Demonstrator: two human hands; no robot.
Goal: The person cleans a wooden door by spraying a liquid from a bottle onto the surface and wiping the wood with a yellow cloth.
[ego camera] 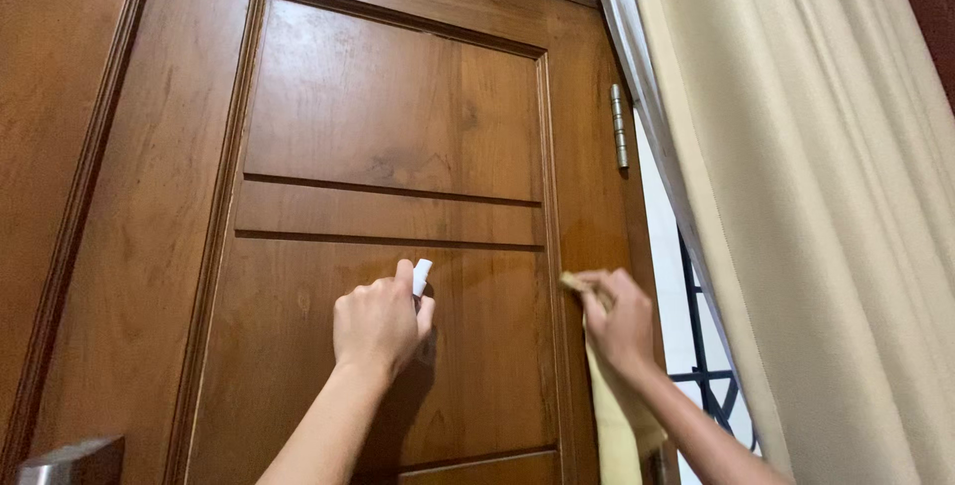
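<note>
Fingers [370,298] of your left hand [378,326] are curled tight around a small white object [422,276], only its tip showing above the knuckles; what it is you cannot tell from here, perhaps a nozzle or a cap. That fist sits against the lower panel [298,346] of the wooden door [393,107], just under the 2 horizontal grooves. Your right hand [622,321] has its fingers pinched together on a yellowish cloth [609,415], pressing the top edge onto the door's right stile while the rest hangs loose below the wrist. A metal hinge [619,127] sits higher on that stile, well apart from both hands, and a cream curtain [816,216] hangs near your right arm, with a dark window grille [701,346] showing behind it. A grey metal piece [70,460] pokes in at the bottom left corner, too cropped to identify. Risks as they look now: the dangling cloth could snag at the door's hinge-side edge or brush the curtain, because so much of it hangs free. The white object is held by a narrow grip with little showing, so a slip could drop it. Pressing on the hinge side could also swing the door, since neither hand is steadying it elsewhere.
</note>
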